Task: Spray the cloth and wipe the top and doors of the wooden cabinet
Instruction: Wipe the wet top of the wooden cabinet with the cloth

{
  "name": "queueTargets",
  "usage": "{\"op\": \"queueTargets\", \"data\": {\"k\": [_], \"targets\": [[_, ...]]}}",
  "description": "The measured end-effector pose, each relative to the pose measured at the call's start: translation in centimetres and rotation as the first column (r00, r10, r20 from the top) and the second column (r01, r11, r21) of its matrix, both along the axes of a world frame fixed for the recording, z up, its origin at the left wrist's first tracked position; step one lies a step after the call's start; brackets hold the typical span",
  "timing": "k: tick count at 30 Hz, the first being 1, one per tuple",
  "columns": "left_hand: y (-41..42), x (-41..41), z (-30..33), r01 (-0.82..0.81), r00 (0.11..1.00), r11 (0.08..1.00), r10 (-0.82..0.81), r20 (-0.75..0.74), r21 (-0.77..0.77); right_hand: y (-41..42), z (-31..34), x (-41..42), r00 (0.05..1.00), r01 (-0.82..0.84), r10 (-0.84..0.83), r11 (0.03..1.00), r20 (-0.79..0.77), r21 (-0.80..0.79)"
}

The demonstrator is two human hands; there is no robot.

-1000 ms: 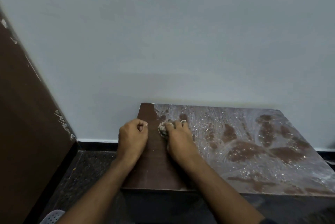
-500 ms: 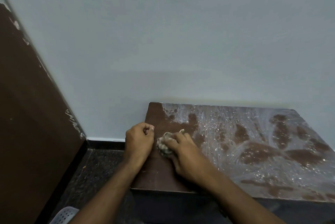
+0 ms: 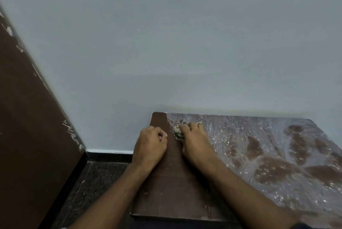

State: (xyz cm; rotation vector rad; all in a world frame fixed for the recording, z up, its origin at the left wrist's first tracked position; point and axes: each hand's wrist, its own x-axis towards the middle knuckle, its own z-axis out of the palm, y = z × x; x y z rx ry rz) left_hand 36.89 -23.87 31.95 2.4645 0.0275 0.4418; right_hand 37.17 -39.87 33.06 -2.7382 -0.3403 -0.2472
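Wooden cabinet top point(image 3: 177, 188): our right hand point(image 3: 196, 143) grips the balled cloth point(image 3: 178, 132) at the far-left corner, left hand point(image 3: 150, 144) fisted empty beside, film stretching rightward.

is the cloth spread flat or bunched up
Bunched up: the cloth shows as a small crumpled wad under the right hand's fingers on the cabinet top.

Standing against the wall point(image 3: 185, 52): cabinet top point(image 3: 175, 191). Resting on its far left part: left hand point(image 3: 150, 145), with right hand point(image 3: 196, 143) just right, pressing cloth point(image 3: 177, 132) between them.
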Motion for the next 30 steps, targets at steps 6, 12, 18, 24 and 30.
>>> {"op": "queueTargets", "data": {"k": [6,12,18,24,30], "targets": [[0.3,2.4,-0.1,-0.071,0.997,0.994,0.07,-0.009,-0.079,1.0,-0.9,1.9,0.995,-0.096,0.097,0.995,0.033,-0.018],[0.3,3.0,-0.3,-0.131,0.991,0.983,0.131,-0.011,-0.129,1.8,-0.7,5.1,0.999,-0.048,0.048,0.999,0.025,-0.004],[-0.1,3.4,-0.7,-0.109,0.994,0.99,0.112,0.021,-0.093,2.5,0.2,8.7,0.992,-0.11,0.113,0.993,0.053,-0.051],[0.0,3.4,-1.0,-0.093,0.994,0.992,0.097,0.043,-0.082,3.3,0.1,9.9,0.994,-0.094,0.097,0.994,0.052,-0.047],[0.1,3.3,-1.0,-0.087,0.995,0.992,0.09,0.038,-0.089,3.0,0.1,9.2,0.994,-0.102,0.104,0.994,0.043,-0.039]]}}
